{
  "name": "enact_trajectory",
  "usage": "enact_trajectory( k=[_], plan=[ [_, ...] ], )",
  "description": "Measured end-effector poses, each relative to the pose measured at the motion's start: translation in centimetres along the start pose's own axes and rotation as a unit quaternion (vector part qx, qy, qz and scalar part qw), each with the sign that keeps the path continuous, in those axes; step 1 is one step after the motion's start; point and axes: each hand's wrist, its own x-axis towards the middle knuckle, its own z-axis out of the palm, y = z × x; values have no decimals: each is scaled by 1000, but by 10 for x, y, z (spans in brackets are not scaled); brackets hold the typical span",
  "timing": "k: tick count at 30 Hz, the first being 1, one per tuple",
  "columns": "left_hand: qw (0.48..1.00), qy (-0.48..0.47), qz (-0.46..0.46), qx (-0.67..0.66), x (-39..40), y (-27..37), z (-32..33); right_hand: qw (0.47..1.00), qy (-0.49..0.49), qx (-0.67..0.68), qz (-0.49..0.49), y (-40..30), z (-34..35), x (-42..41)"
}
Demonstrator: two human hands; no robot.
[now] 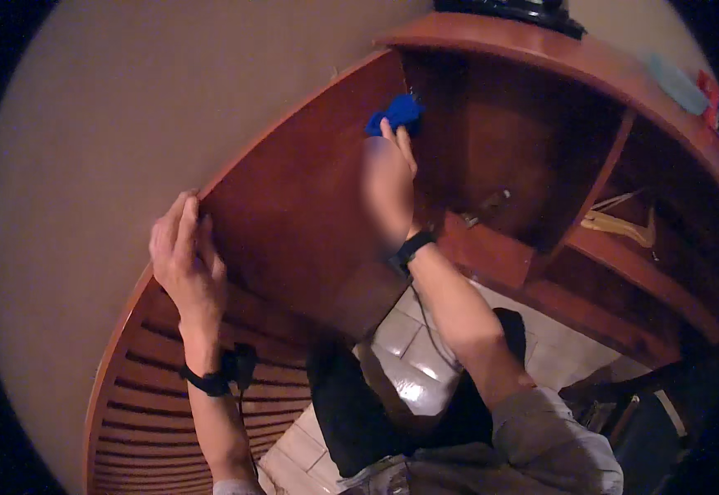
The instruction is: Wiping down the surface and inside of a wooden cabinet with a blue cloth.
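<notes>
A blue cloth is bunched under the fingers of my right hand, against the inner face of a reddish-brown wooden door, close to where the door meets the cabinet. Part of that hand looks blurred. My left hand grips the outer edge of the same door, its fingertips curled over the rim. Lower down, the door has a row of horizontal slats. Each wrist wears a black strapped band with a cord.
The open wooden cabinet stands to the right, split by an upright divider. Inside lie a small clear object and a yellow-handled tool. Its top holds a black object and a red packet. Below is tiled floor.
</notes>
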Motion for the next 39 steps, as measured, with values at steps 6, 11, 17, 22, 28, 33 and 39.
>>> enact_trajectory(
  k=[6, 11, 17, 22, 28, 33, 39],
  plan=[
    [974, -130, -110, -152, 12, -8, -5, 961, -149, 190, -130, -108, -12, -120],
    [927, -206, -181, -256, 21, -16, -19, 931, -191, 307, -47, -63, 10, -73],
    [874, -277, -258, -306, 25, -11, -24, 985, 15, 170, 5, 35, 4, 38],
    [889, -279, -220, -289, 28, -16, -38, 988, -105, 115, 1, -53, -15, -85],
    [826, -287, -297, -384, 23, -34, -32, 967, -132, 164, -146, -138, 6, -106],
    [688, -250, -407, -546, 28, -25, -30, 960, -84, 167, -209, -174, 19, -55],
    [763, -215, -373, -482, 24, -32, -25, 975, -119, 115, -147, -102, 5, -194]
  ],
)
